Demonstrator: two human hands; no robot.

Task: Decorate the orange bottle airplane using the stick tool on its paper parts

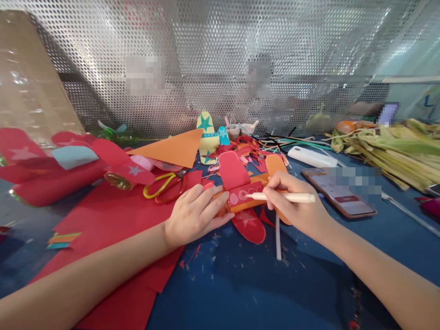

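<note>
On the left, a big red paper toy [68, 181] lies by some red paper sheets [134, 233] on the blue bench [247, 293]. The scissors [164, 184], with yellow and red handles, lie just beyond the left hand [190, 215]. If that arm slid forward, it might bump them, or rumple the sheets under it.

The left hand has its back up and its wrist low. Its fingers reach to the right, a bit bent, and it holds the near end of the small paper toy [233, 168] between thumb and fingers. If this hold got loose, the toy could turn and make a line go crooked. If it squeezed too hard, the paper might bend.

The small toy sits between the two hands. It has a red strip [239, 202] with pale round marks on it. The fingertips are close to the marks, so a rub could smear them if the ink is wet.

The right hand [294, 197] pinches a white pen [302, 197] with thumb and fingers. Its arm comes in from the low right corner, and the pen lies almost flat, tip pointing left at the strip. A hard push or a jerk could poke the paper or spoil a circle.

Farther right is a phone [338, 192]. If the right arm swung out, it might knock it.
</note>
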